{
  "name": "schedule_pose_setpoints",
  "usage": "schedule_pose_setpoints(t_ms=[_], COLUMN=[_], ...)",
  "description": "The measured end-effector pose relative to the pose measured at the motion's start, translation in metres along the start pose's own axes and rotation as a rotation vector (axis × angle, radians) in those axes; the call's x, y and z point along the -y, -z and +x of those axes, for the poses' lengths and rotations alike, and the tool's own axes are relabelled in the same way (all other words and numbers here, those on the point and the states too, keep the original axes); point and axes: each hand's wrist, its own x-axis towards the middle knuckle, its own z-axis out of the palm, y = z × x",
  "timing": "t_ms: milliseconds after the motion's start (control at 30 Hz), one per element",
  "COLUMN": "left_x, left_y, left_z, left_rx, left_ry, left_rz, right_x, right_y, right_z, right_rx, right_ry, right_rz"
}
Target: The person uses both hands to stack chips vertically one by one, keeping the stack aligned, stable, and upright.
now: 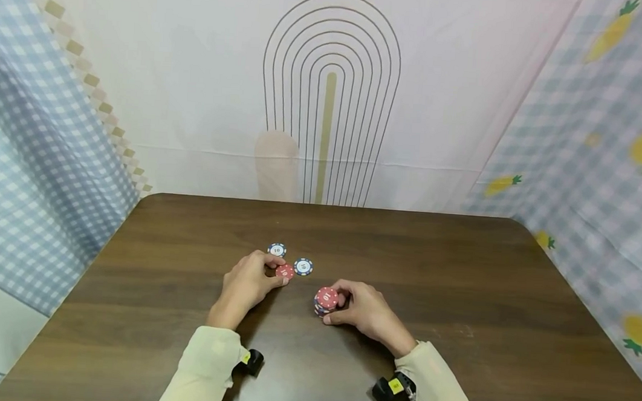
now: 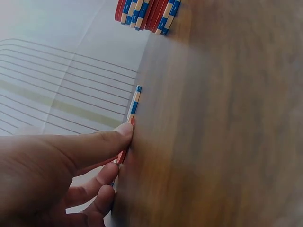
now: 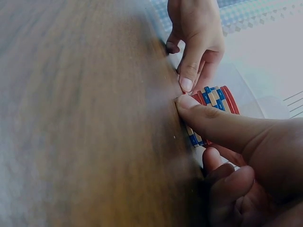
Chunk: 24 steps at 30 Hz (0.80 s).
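Note:
My left hand [image 1: 246, 284] pinches a red poker chip [image 1: 284, 272] by its edges, thumb on the near side and fingers on the far side, low at the tabletop. Two blue-and-white poker chips lie by it: one [image 1: 277, 250] just beyond my fingertips, the other [image 1: 303, 267] to the right. My right hand [image 1: 366, 312] grips a short stack of poker chips [image 1: 326, 297] standing upright, a red one on top. In the left wrist view the stack [image 2: 147, 14] shows red chips and blue-and-cream edges in layers. Part of it is covered by my right thumb in the right wrist view.
The brown wooden table [image 1: 459, 262] stretches away on both sides and in front. Behind it hangs a white cloth [image 1: 196, 85] with an arch pattern. Checked curtains hang at the left [image 1: 42, 119] and the right [image 1: 589, 178], close along the table's edges.

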Motion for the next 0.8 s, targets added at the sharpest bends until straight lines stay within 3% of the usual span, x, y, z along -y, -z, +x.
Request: schedule_pose_setpoints(t_ms=[200,467,700,800], left_x=[0.001,0.001,0.007,0.008], left_y=[0.0,0.001,0.007,0.011], left_z=[0.0,0.0,-0.001,-0.002], left_rx=[-0.007,0.043,-0.04,-0.063], left_ry=[-0.048,-0.233,-0.351,-0.38], left_rz=[0.025,0.165,0.299,0.309], right_x=[0.0,-0.001,-0.001,0.0], right_y=[0.0,-0.001,0.0,0.0], right_z=[0.0,0.0,0.0,-0.001], right_rx=[0.002,-0.004,-0.004,-0.004], right_ry=[0.007,0.014,0.014,0.014], right_rz=[-0.006,-0.004,-0.01,-0.016])
